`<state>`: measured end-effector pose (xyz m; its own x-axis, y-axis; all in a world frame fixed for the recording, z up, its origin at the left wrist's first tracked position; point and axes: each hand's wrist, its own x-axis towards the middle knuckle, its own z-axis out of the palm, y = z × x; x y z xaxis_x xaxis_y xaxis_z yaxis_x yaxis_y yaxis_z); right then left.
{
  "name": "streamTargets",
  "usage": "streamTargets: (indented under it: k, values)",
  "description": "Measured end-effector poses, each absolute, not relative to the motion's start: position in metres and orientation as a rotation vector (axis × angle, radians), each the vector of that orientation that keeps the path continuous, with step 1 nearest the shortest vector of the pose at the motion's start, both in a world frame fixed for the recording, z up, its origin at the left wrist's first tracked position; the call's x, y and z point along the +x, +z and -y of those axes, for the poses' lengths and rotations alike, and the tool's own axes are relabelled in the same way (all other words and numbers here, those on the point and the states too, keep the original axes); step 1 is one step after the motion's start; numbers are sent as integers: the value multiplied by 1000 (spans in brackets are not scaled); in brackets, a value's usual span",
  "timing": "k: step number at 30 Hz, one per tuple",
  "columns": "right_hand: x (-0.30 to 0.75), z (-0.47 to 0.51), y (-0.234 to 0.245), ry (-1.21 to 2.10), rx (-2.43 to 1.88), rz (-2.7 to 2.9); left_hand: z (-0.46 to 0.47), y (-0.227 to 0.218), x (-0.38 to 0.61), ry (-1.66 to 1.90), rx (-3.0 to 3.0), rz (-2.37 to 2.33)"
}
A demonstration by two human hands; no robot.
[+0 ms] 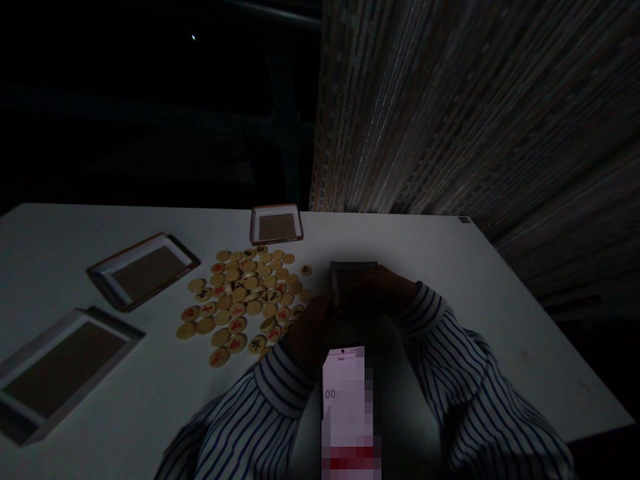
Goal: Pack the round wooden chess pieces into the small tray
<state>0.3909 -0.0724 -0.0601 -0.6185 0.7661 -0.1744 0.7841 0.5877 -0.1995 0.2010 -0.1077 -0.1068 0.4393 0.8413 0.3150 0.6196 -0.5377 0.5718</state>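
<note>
In dim light, a small dark rectangular tray [353, 267] lies between my two hands. My left hand [313, 330] is closed at the tray's near left edge. Over the tray's right side, my right hand [385, 290] is curled with its fingers at the rim. Deep shadow hides most of the fingertips and the tray's inside. Just left of my left hand spreads a loose heap of round wooden Chinese chess pieces [254, 308], several with red or black characters and others face down. One piece [306, 270] lies apart, nearer the tray.
A lit phone [345, 400], partly pixelated, is in front of me. On the white table [425, 243] are a small tray [277, 241] at the back, a tray [125, 307] to the left and a larger box [40, 427] at near left. A string curtain [425, 120] hangs behind.
</note>
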Motion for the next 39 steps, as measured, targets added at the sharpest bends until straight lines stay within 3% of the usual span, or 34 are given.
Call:
streamTargets:
  k: [8,39]
  values:
    - [391,81,-25,-410,1421,-2507,109,-107,201,783,2335,-1298]
    - [407,81,-18,-403,1545,-2368,109,-101,200,801,2257,-1304]
